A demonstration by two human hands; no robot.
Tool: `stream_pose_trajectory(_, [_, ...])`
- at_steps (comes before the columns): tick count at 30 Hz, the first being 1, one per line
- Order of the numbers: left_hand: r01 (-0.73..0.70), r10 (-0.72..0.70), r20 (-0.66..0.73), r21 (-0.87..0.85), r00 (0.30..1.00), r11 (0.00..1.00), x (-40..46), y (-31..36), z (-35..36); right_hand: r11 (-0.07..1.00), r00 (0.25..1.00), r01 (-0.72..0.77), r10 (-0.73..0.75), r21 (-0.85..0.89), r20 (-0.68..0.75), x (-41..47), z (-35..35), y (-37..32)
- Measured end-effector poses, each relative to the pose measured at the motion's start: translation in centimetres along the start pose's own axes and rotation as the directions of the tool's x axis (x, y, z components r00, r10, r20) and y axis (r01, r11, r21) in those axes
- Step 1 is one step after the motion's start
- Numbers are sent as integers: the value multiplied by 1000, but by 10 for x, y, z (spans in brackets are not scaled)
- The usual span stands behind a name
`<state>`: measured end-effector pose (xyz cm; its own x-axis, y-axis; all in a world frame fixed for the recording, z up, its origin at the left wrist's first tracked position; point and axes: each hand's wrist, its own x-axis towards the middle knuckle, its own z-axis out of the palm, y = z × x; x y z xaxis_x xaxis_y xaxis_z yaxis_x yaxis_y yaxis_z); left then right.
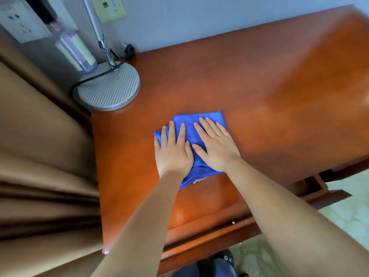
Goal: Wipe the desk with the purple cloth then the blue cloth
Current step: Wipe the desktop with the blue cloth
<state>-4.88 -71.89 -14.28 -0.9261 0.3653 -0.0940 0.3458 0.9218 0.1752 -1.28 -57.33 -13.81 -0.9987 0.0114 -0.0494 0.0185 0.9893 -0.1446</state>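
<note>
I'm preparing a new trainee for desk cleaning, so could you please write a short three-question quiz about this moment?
1. True or false: both hands lie flat, fingers straight, on the blue cloth.
2. Which object stands at the far left corner of the desk?
A. a lamp base
B. a stack of books
C. a keyboard
3. Fill in: the purple cloth is ___ in this view.

Key
1. True: the left hand and the right hand press side by side on the cloth.
2. A: the round grey lamp base, with a black cable running across it.
3. Not visible; only the blue cloth shows.
</note>
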Motion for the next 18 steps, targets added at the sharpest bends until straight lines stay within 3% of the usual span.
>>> stream_pose_trajectory(9, [-4, 3, 52, 20, 999, 1000, -75, 21, 2, 999, 998, 16, -18, 42, 60, -78, 5, 0])
stream_pose_trajectory(18, [94, -94, 34, 6, 995, 996, -51, 25, 0, 992, 993, 106, -109, 68, 46, -41, 2, 10])
